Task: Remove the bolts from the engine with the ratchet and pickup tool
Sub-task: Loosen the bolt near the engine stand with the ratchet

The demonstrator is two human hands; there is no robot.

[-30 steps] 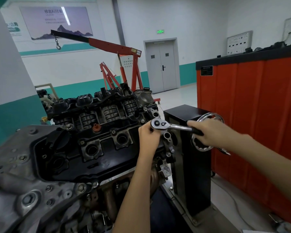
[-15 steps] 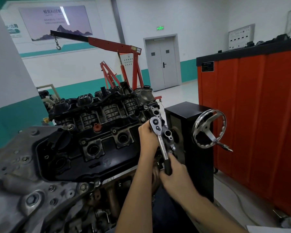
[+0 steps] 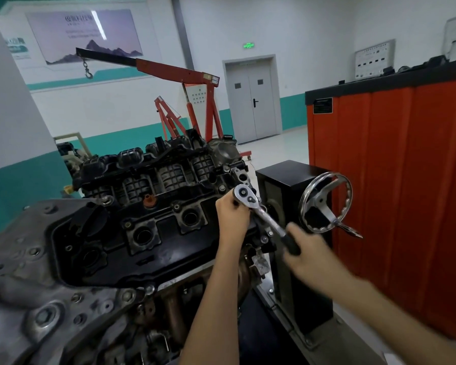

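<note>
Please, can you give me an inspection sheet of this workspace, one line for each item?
Surface: grey floor; black stand beside the engine.
Job's things: black engine valve cover with bolts; chrome ratchet with black handle seated at its right end; pickup tool not seen.
Clutter: nothing seen.
Grippers: left hand grips under the ratchet's head; right hand, blurred, grips the handle.
Cables: nothing seen.
Surroundings: chrome handwheel on the stand, orange cabinet, red engine crane, grey double door.
</note>
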